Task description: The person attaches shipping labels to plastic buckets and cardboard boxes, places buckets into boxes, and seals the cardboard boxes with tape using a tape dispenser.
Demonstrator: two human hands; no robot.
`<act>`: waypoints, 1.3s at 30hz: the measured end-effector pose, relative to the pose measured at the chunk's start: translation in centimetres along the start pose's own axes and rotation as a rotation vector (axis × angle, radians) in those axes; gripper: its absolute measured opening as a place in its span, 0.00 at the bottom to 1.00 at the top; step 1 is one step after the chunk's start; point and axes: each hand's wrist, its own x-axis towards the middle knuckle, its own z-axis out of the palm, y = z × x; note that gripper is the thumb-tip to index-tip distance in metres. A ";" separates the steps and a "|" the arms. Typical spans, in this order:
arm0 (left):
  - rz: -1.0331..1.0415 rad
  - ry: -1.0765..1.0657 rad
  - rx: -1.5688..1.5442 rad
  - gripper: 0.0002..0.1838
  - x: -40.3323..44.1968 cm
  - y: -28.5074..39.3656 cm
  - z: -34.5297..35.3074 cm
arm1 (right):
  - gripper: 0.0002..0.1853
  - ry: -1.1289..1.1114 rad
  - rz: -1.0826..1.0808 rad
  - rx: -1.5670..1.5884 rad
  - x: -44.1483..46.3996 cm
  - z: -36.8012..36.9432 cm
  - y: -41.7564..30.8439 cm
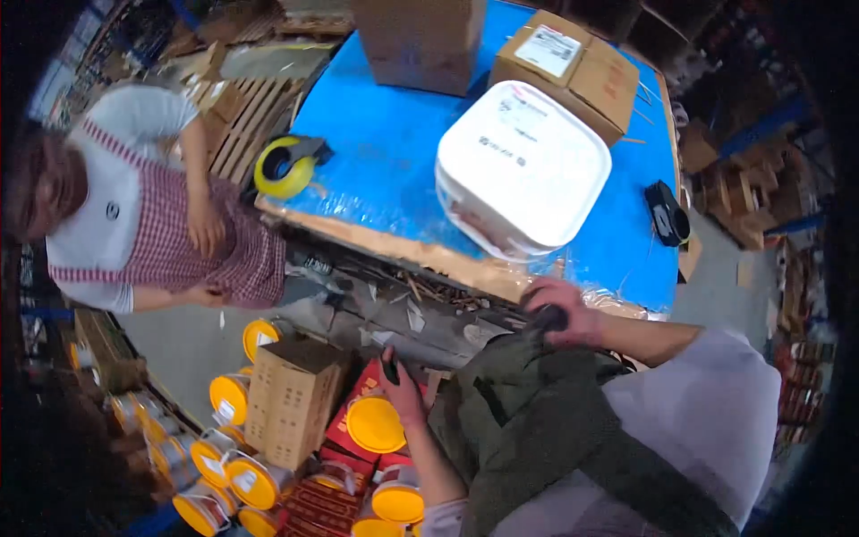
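Note:
My right hand (pixel 564 313), in a pinkish glove, is closed around a small dark object at the table's near edge, just below the white lidded tub (pixel 528 166). Lower down, my left hand (pixel 401 389) hangs beside the table with its fingers round a dark, slim item, near a yellow-lidded bucket (pixel 376 424). What either item is cannot be made out. The tub stands on the blue tabletop (pixel 376 134), its white lid on, against a cardboard box (pixel 573 72) with a label.
A taller carton (pixel 420 45) stands at the table's far side. Tape dispensers lie at the left (pixel 291 166) and right (pixel 667 213). A co-worker in a checked apron (pixel 179 224) stands at left. Yellow-lidded buckets (pixel 253 483) and an upright carton (pixel 291 403) are on the floor.

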 end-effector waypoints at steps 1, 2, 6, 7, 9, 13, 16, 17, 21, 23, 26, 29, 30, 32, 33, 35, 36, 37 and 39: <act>0.012 -0.011 0.016 0.18 1.6 1.3 1.2 | 0.22 0.115 -0.011 -0.045 -1.1 -2.3 0.5; 0.063 -0.034 0.041 0.18 3.1 2.4 2.0 | 0.21 0.308 -0.003 -0.023 -2.0 -4.2 1.1; -0.125 -0.554 -0.404 0.19 6.5 13.2 5.0 | 0.18 0.818 0.008 0.110 -0.7 -10.7 3.7; 0.077 -0.671 -0.172 0.20 6.7 16.2 5.3 | 0.16 0.895 -0.008 0.179 0.7 -12.3 4.1; 0.274 -0.773 0.079 0.21 7.0 19.7 6.2 | 0.15 1.103 0.038 -0.171 3.3 -14.9 7.0; 0.452 -0.426 0.117 0.27 6.4 27.0 8.4 | 0.15 1.202 0.166 0.002 10.2 -18.5 7.2; 0.442 -0.370 -0.025 0.34 5.3 28.4 10.7 | 0.10 1.328 -0.013 0.042 12.5 -18.8 8.4; 0.410 -0.341 -0.066 0.35 5.0 27.9 11.6 | 0.11 1.414 -0.211 -0.045 12.8 -18.5 9.4; 0.575 -0.238 0.186 0.37 4.5 25.7 15.5 | 0.14 1.360 0.058 -0.249 14.8 -24.4 12.6; 0.584 -0.119 0.097 0.37 4.7 25.5 16.8 | 0.20 1.266 0.407 -0.307 16.5 -30.8 16.4; 0.518 -0.067 0.034 0.38 6.7 25.3 16.2 | 0.21 1.319 0.376 -0.201 15.9 -32.7 14.0; 0.389 -0.137 -0.318 0.38 9.4 25.1 16.7 | 0.22 1.005 0.008 -1.323 12.3 -28.7 15.1; 0.371 -0.177 -0.265 0.38 10.2 25.1 16.9 | 0.24 0.915 0.184 -0.730 11.5 -26.3 10.9; 0.427 -0.258 -0.152 0.33 11.5 25.7 17.4 | 0.27 0.650 0.388 -0.161 9.5 -21.4 6.6; 0.420 -0.346 -0.228 0.29 12.4 25.7 17.6 | 0.29 0.533 0.413 -0.180 9.0 -19.5 7.6; 0.412 -0.453 -0.337 0.23 13.7 25.9 17.9 | 0.31 0.717 0.339 0.084 8.5 -17.9 10.7; 0.406 -0.476 -0.370 0.20 13.6 26.4 17.8 | 0.31 0.750 0.326 0.181 8.3 -17.9 10.8; 0.413 -0.446 -0.308 0.19 13.4 26.7 17.6 | 0.18 0.721 0.220 0.179 8.9 -18.3 11.9; 0.398 -0.420 -0.324 0.19 13.0 26.2 17.7 | 0.16 0.689 0.212 0.314 9.5 -19.1 11.6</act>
